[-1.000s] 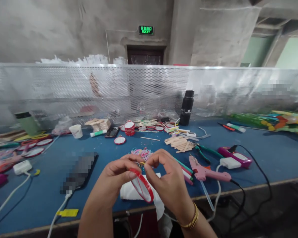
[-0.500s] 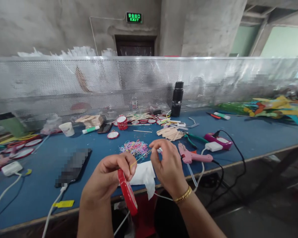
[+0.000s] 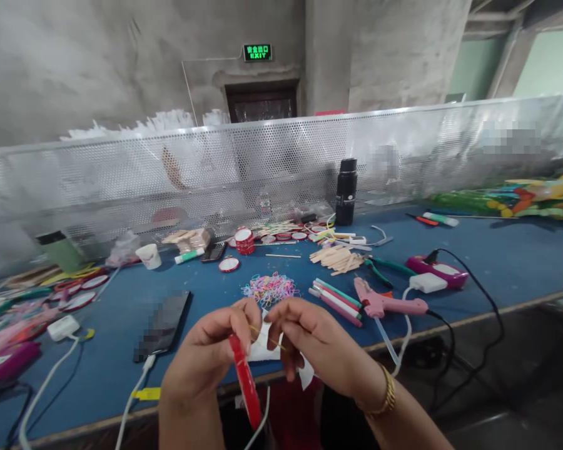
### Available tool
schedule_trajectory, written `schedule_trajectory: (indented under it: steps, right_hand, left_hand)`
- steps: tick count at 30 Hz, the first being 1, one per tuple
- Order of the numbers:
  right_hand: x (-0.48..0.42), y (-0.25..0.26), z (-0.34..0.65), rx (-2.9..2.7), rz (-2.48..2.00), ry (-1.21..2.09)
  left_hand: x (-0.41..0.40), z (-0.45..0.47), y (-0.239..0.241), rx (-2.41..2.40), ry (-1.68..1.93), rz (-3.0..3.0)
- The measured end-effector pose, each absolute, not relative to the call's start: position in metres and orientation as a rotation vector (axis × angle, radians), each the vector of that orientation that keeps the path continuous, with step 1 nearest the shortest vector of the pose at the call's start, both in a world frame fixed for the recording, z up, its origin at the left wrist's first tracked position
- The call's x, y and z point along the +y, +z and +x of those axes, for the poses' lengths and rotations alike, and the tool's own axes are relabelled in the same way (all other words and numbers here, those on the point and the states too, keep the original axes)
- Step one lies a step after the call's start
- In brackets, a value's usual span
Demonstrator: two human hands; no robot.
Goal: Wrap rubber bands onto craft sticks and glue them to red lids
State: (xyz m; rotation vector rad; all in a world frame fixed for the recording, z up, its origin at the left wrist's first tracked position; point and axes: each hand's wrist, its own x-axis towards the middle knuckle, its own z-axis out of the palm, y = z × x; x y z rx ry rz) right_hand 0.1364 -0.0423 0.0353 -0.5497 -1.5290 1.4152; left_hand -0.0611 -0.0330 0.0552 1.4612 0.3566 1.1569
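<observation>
My left hand (image 3: 209, 356) pinches a red-rimmed disc (image 3: 248, 387), like a small toy drum, held edge-on above the table's front edge. From its fingertips a thin yellow rubber band (image 3: 276, 343) stretches across to my right hand (image 3: 321, 350). The right hand's fingers are curled around the band's other end, close to the left. Just beyond both hands lies a pile of coloured rubber bands (image 3: 271, 288). White tissue (image 3: 263, 351) shows partly behind the fingers.
To the right are several markers (image 3: 336, 301), a pink glue gun (image 3: 389, 305) with a cord, and wooden sticks (image 3: 338, 258). A phone (image 3: 164, 326) on a cable lies left. Behind stand a black bottle (image 3: 346, 192), red-rimmed discs (image 3: 244, 240) and a paper cup (image 3: 149, 256).
My right hand has come down and nearer the left, shortening the yellow band's span. The markers, hidden before, now show. The whole view has shifted slightly.
</observation>
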Motion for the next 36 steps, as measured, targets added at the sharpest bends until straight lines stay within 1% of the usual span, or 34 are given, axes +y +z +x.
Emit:
schedule_trajectory:
  steps: [3,5,8,10,13,16,18,21,24,26,30,36]
  right_hand:
    - [-0.036,0.035,0.146,-1.707,-0.679,1.297]
    - [-0.035,0.038,0.155,-1.806,-0.646,1.257]
    - [-0.035,0.04,0.165,-1.85,-0.507,1.289]
    - [-0.032,0.035,0.164,-1.648,-0.411,1.34]
    - [-0.025,0.022,0.157,-1.2,-0.341,1.398]
    - [-0.016,0.009,0.153,-1.019,-0.366,1.351]
    - [-0.011,0.005,0.157,-1.078,-0.396,1.212]
    - [-0.009,0.006,0.166,-1.347,-0.527,0.833]
    - [-0.015,0.013,0.167,-1.654,-0.695,0.421]
    - [-0.019,0.017,0.162,-1.811,-0.764,0.252]
    - [-0.018,0.018,0.155,-1.968,-0.819,0.113]
    - [-0.01,0.011,0.152,-1.988,-0.832,0.022]
  left_hand:
    - [-0.029,-0.062,0.058,0.404,1.177,1.462]
    - [-0.027,-0.059,0.058,0.43,1.153,1.469]
    - [-0.025,-0.048,0.056,0.452,1.091,1.472]
    - [-0.024,-0.039,0.053,0.445,1.076,1.423]
    - [-0.024,-0.026,0.051,0.454,1.104,1.295]
    - [-0.021,-0.021,0.05,0.583,1.212,1.225]
    - [-0.017,-0.023,0.05,0.775,1.309,1.275]
    - [-0.01,-0.033,0.049,1.107,1.438,1.42]
    - [-0.008,-0.04,0.048,1.268,1.427,1.513]
    - [-0.01,-0.039,0.048,1.294,1.379,1.573]
    - [-0.017,-0.036,0.051,1.32,1.338,1.715]
    - [-0.02,-0.035,0.056,1.383,1.241,1.815]
